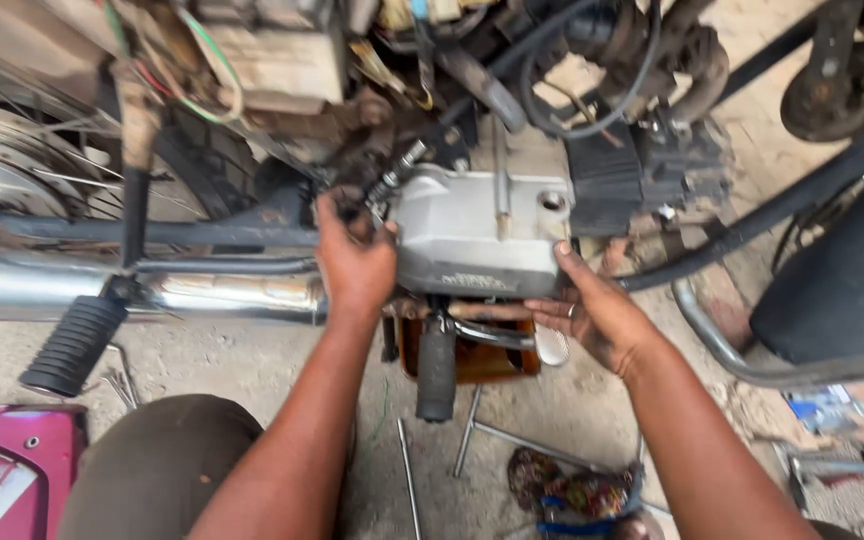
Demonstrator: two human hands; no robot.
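Both hands on the grey engine cover (pixel 477 235) of a motorcycle, mid-frame above the floor. Left hand (pixel 355 262) grip curled on the cover's left edge, by a bolt (pixel 399 170). Right hand (pixel 597 315) fingers spread, pressing the cover's lower right corner. Footpeg (pixel 436 368) and orange drain pan (pixel 472 360) below; chrome exhaust pipe (pixel 152 290) left; T-wrench (pixel 512 435) on floor.

Forearms bare, no sleeves; ring on right hand (pixel 597 315); olive-brown trousers (pixel 157 465).

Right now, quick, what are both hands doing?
Left hand: closed, gripping the left end of the grey engine cover.
Right hand: open, fingers pressed against the cover's lower right corner.
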